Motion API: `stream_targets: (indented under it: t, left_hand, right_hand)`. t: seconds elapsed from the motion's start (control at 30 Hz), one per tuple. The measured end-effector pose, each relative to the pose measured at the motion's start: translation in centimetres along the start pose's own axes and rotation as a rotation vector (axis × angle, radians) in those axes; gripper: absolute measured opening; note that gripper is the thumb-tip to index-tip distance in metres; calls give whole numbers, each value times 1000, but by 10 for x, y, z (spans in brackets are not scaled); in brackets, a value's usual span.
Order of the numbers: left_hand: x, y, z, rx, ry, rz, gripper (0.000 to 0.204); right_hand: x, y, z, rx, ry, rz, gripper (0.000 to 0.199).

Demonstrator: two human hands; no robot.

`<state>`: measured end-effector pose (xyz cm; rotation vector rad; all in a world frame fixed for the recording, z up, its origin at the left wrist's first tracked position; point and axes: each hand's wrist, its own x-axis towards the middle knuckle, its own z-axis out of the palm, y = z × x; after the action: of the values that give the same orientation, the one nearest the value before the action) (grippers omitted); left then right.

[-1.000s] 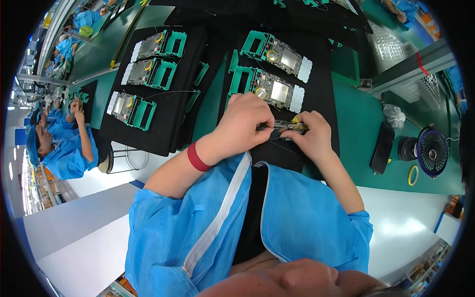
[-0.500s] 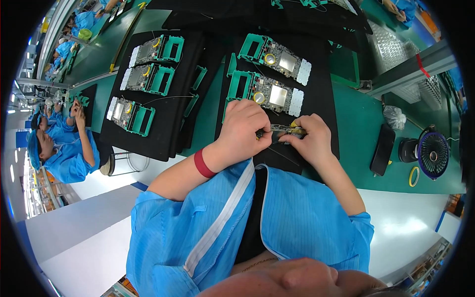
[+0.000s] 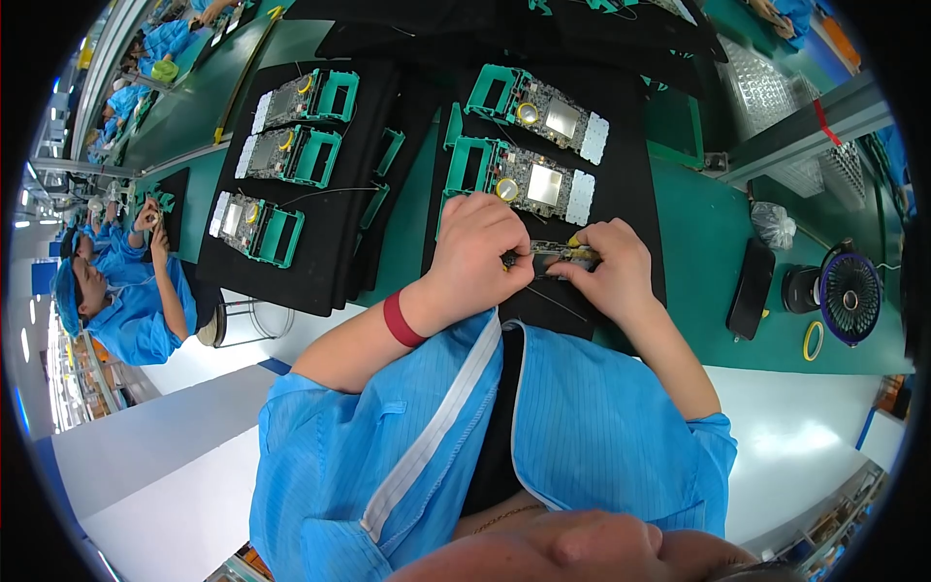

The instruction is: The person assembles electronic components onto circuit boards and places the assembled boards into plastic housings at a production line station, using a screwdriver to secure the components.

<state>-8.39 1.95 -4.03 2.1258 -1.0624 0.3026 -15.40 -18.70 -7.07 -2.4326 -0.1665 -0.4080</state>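
Note:
Between my two hands is a circuit board [image 3: 562, 252], seen nearly edge-on, with small parts along it. My left hand [image 3: 478, 247] is closed on its left end; a dark piece shows at the fingertips, too small to name. My right hand [image 3: 617, 269] pinches the board's right end between thumb and fingers, beside a bit of yellow. Just beyond my hands lies a green frame [image 3: 472, 165] with a circuit board [image 3: 543, 184] attached, bearing a silver shield and a round yellow-rimmed part. A similar board assembly [image 3: 558, 118] lies farther back.
Several more green-framed boards [image 3: 281, 238] rest on a black mat [image 3: 315, 218] at the left. On the right are a black phone [image 3: 752, 291], a small fan [image 3: 850, 302], a yellow tape roll [image 3: 813, 341] and a plastic bag [image 3: 773, 228]. A co-worker [image 3: 131, 301] sits far left.
The board in my hands has tilted slightly, and my right hand has shifted a little to the right. My left hand keeps its grip almost unmoved.

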Motion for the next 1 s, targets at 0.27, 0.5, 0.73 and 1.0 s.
stream_targets:
  t: [0.27, 0.5, 0.73, 1.0]
  left_hand:
    - [0, 2, 1, 9, 37, 19, 22]
    - [-2, -1, 4, 17, 30, 13, 23]
    - [-1, -1, 4, 10, 28, 2, 24]
    - [-1, 2, 3, 12, 30, -23, 24]
  right_hand:
    - [7, -7, -9, -36, 66, -253, 29]
    - [15, -17, -3, 16, 15, -238, 17]
    - [13, -5, -2, 76, 28, -237, 14]
    - [19, -10, -3, 101, 19, -292, 18]
